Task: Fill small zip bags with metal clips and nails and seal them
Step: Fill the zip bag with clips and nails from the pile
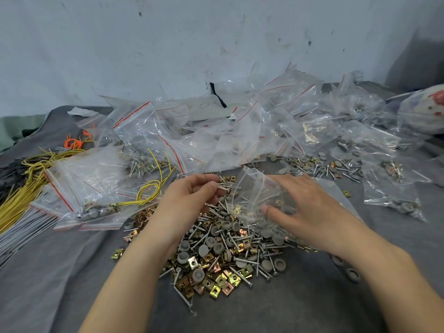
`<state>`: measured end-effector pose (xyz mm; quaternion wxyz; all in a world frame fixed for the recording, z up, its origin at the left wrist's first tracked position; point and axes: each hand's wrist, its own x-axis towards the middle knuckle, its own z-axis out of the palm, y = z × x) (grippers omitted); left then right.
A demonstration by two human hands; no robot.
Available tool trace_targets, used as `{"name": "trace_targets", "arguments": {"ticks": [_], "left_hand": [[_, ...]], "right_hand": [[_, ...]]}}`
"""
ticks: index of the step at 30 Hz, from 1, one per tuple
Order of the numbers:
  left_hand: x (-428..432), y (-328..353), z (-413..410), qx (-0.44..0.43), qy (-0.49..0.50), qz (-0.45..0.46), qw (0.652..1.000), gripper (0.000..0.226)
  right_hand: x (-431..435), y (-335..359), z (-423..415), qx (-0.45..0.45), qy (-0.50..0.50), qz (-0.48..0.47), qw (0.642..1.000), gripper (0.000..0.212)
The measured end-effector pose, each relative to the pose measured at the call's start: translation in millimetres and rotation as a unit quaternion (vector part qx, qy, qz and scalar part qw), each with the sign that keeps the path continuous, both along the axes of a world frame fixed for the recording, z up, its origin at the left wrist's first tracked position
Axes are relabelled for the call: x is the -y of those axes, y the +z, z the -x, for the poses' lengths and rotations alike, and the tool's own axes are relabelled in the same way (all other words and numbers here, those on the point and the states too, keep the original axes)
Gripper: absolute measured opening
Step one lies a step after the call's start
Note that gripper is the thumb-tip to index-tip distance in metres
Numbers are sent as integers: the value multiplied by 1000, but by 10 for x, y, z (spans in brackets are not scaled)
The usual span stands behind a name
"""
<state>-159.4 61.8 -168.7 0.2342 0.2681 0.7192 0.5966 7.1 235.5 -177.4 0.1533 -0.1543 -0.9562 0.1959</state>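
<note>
Our bare forearms reach forward, side by side. Our left hand (192, 198) curls, thumb and forefinger pinching a nail (224, 187). Our right hand (310, 207) spreads its fingers, holding a zip bag (254, 188) with the thumb.

A loose pile of clips and nails (223, 251) lies mid-table (72, 272). Behind it, at twelve o'clock, sits a heap of zip bags (216, 131); wire bundles (28, 179) lie at nine, filled bags (394, 188) at two. Over the pile, the left hand (192, 195) pinches a nail (224, 187) at eleven, and the right hand (305, 207) holds a bag (259, 188) at one.
</note>
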Motion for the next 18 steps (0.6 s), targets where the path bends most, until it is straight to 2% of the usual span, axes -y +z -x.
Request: {"name": "trace_targets", "arguments": {"ticks": [3,8,11,13,15,18], "left_hand": [[-111,23,-101,-69,16,22,997,13],[-286,90,-350,-52,-87,35,994,26],[-264,135,-282,-23,-46,6,999,26],[-196,130,-206,-39,-5,10,999,25],[-115,87,-135,-134,29,57,989,24],[11,10,-58,-321,28,182,929,28]], "right_hand": [[0,-4,0,-10,4,4,1000,65],[1,5,19,-28,0,5,1000,64],[5,2,16,-25,0,1,1000,65],[9,0,12,-24,-2,2,1000,65],[16,7,9,-21,-3,4,1000,63],[21,19,3,-21,-4,5,1000,62]]}}
